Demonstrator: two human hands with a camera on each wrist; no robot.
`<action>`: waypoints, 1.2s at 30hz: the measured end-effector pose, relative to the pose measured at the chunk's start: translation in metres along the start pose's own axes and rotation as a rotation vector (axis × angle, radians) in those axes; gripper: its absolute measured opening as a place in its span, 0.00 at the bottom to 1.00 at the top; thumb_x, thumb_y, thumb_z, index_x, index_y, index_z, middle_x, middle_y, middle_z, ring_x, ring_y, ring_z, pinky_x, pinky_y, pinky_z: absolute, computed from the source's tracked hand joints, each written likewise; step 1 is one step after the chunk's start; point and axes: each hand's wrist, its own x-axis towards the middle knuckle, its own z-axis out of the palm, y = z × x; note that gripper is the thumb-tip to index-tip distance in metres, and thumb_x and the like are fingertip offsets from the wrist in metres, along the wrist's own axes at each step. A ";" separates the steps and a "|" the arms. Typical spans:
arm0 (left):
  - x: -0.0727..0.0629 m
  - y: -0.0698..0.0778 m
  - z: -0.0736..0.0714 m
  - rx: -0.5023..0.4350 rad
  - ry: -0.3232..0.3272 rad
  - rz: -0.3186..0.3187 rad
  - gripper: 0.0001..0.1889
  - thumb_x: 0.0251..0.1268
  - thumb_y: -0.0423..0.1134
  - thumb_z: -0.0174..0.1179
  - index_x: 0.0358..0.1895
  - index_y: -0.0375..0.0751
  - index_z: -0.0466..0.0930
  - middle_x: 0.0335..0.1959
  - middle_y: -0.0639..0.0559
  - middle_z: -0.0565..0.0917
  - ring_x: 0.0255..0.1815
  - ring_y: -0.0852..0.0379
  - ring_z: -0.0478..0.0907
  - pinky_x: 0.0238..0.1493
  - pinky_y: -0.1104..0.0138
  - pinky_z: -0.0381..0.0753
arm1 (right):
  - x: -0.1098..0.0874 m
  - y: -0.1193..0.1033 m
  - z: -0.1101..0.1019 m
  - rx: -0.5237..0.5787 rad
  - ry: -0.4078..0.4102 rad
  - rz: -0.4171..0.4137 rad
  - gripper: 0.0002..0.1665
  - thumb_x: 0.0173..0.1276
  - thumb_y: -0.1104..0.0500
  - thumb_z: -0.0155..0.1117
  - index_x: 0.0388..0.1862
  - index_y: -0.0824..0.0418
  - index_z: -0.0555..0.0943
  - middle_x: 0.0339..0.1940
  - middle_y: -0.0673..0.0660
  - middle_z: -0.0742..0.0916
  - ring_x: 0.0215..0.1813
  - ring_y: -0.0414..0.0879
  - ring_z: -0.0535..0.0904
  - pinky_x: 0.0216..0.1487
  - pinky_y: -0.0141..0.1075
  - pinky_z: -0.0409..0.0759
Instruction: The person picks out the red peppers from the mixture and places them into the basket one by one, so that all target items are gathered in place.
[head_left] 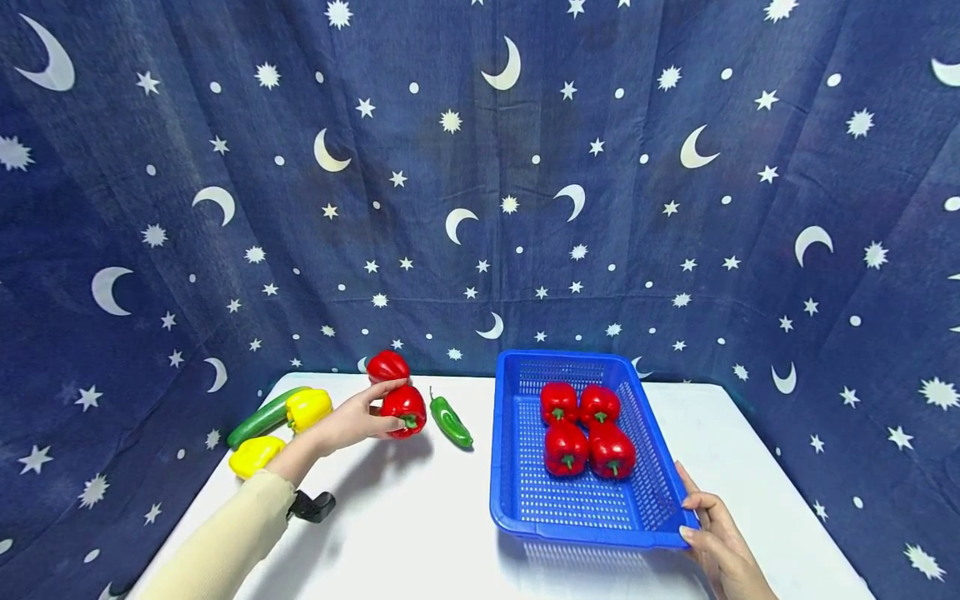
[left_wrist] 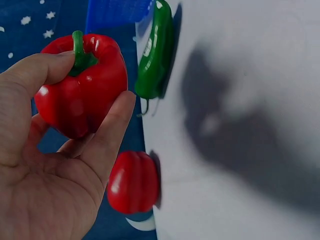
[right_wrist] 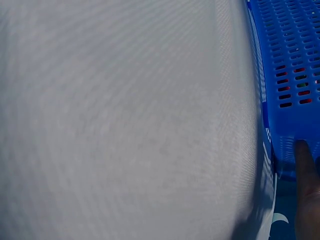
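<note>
My left hand (head_left: 365, 419) grips a red bell pepper (head_left: 406, 408) above the table. In the left wrist view the thumb lies by the green stem of that bell pepper (left_wrist: 85, 90), with fingers around its other side. Behind it, another red bell pepper (head_left: 387, 366) sits near the table's back edge. A green chili pepper (head_left: 452, 422) lies just to the right. With thumb and fingers my right hand (head_left: 718, 537) holds the near right corner of a blue basket (head_left: 577, 534). Several red bell peppers (head_left: 566, 450) stand grouped inside the basket.
At the table's left lie two yellow bell peppers (head_left: 257, 456) and a long green cucumber (head_left: 264, 417). A black strap (head_left: 313, 506) shows at the left wrist. A dark blue curtain (head_left: 420, 167) with moons and stars surrounds the white table (head_left: 420, 533).
</note>
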 end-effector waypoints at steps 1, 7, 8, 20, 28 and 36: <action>0.000 0.003 0.001 0.010 0.002 0.001 0.41 0.65 0.35 0.69 0.80 0.47 0.60 0.66 0.34 0.71 0.52 0.47 0.83 0.51 0.56 0.85 | 0.000 -0.001 0.000 -0.005 0.000 0.000 0.16 0.79 0.64 0.49 0.59 0.64 0.57 0.86 0.56 0.45 0.83 0.66 0.33 0.66 0.75 0.50; 0.003 0.019 0.009 0.026 -0.015 0.008 0.42 0.63 0.38 0.72 0.79 0.49 0.62 0.65 0.37 0.72 0.53 0.47 0.82 0.52 0.58 0.85 | -0.001 -0.003 0.001 0.008 -0.012 -0.014 0.16 0.79 0.64 0.49 0.59 0.63 0.58 0.86 0.55 0.45 0.82 0.66 0.32 0.67 0.73 0.58; 0.003 0.022 0.011 0.030 -0.019 0.010 0.42 0.63 0.38 0.72 0.79 0.49 0.62 0.65 0.37 0.73 0.54 0.47 0.81 0.52 0.58 0.85 | -0.001 -0.002 0.001 0.018 -0.019 -0.018 0.16 0.79 0.65 0.49 0.59 0.63 0.58 0.86 0.55 0.45 0.82 0.66 0.32 0.68 0.67 0.64; 0.003 0.058 0.032 0.114 -0.070 0.023 0.41 0.62 0.45 0.73 0.78 0.57 0.64 0.61 0.44 0.78 0.56 0.47 0.79 0.52 0.55 0.84 | -0.001 -0.002 -0.001 0.080 -0.045 -0.025 0.14 0.79 0.66 0.48 0.59 0.57 0.61 0.86 0.53 0.45 0.83 0.62 0.31 0.55 0.29 0.77; 0.008 0.071 0.048 0.095 -0.134 0.065 0.40 0.64 0.42 0.71 0.78 0.56 0.64 0.64 0.44 0.76 0.58 0.47 0.79 0.52 0.57 0.85 | -0.001 0.000 -0.002 0.064 -0.053 -0.027 0.15 0.79 0.65 0.47 0.59 0.60 0.59 0.86 0.54 0.44 0.83 0.64 0.30 0.55 0.30 0.76; 0.012 0.081 0.063 0.046 -0.162 0.070 0.39 0.64 0.40 0.70 0.78 0.57 0.65 0.68 0.44 0.72 0.58 0.46 0.79 0.53 0.56 0.85 | -0.001 0.000 -0.002 0.086 -0.073 -0.040 0.15 0.80 0.66 0.46 0.60 0.58 0.59 0.86 0.51 0.43 0.83 0.61 0.29 0.56 0.29 0.76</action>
